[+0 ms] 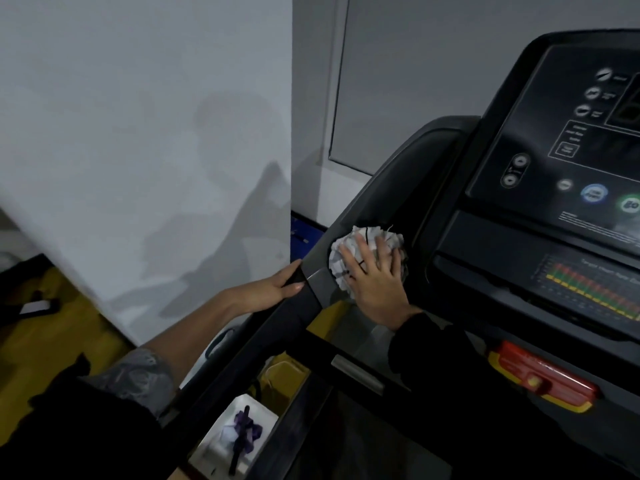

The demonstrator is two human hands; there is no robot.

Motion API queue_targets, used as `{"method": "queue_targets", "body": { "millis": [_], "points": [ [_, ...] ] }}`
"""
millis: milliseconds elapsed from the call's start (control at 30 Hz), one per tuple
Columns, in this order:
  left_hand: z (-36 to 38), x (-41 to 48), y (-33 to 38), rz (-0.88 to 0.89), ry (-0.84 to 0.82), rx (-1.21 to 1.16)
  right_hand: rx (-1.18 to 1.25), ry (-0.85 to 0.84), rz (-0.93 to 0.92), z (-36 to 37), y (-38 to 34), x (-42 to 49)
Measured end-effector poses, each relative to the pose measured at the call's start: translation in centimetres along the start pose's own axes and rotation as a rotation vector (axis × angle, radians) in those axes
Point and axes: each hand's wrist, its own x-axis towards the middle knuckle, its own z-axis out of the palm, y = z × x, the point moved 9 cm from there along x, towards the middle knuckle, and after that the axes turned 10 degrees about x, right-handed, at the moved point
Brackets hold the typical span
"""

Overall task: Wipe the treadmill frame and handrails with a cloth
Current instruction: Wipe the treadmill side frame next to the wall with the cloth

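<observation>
The left hand has its grip curled round the dark handrail; near, below it, a white tray holds a purple-and-black object too blurred to name. Further right, the right hand, grip apart and fingers spread, presses a crumpled white cloth with thin dark lines against the treadmill frame, left of the console, which is cut off at the right.
</observation>
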Motion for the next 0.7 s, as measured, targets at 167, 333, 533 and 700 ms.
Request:
{"method": "queue_targets", "body": {
  "millis": [167, 333, 533, 700],
  "points": [
    [0.1, 0.1, 0.0, -0.001, 0.012, -0.02, 0.028, -0.005, -0.09, -1.1, 1.0, 0.5],
    [0.2, 0.3, -0.1, -0.002, -0.006, -0.023, 0.172, -0.105, 0.095, -0.8, 0.6, 3.8],
    [0.1, 0.2, -0.4, -0.024, -0.04, 0.014, 0.249, -0.195, -0.056, 0.3, -7.0, 3.7],
    [-0.2, -0.2, -0.2, -0.056, 0.022, 0.076, 0.22, -0.229, -0.121, -0.1, -6.1, 4.8]
  ]
}}
